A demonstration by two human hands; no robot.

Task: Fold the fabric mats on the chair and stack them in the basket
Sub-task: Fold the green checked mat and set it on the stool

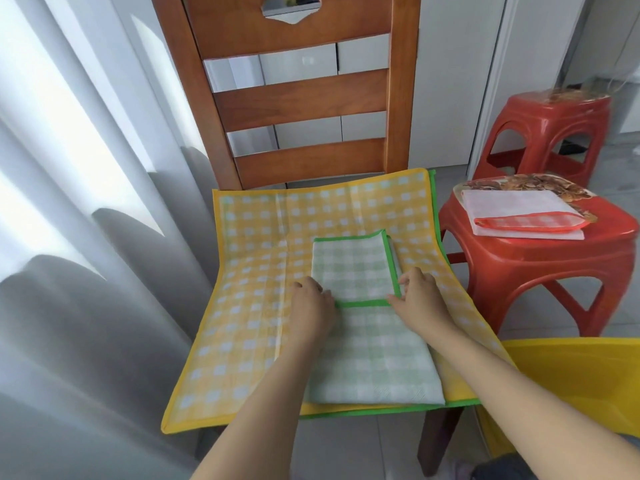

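Wooden slat-backed chair carries a flat, unfolded yellow checked fabric mat, still to do. On it, a green checked mat lies part-folded; left hand and right hand pinch its folded edge. Right of the chair, one folded red checked mat rests on a red plastic stool; no basket is identifiable.

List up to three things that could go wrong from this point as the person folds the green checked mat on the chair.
1. The left hand and right hand pinch only the edge of the folded flap; if released, the green checked mat may spring open.
2. The yellow checked mat underneath overhangs the wooden chair, so the layers might slide off.
3. No basket is clearly visible; the folded mat could land on the red stool instead.
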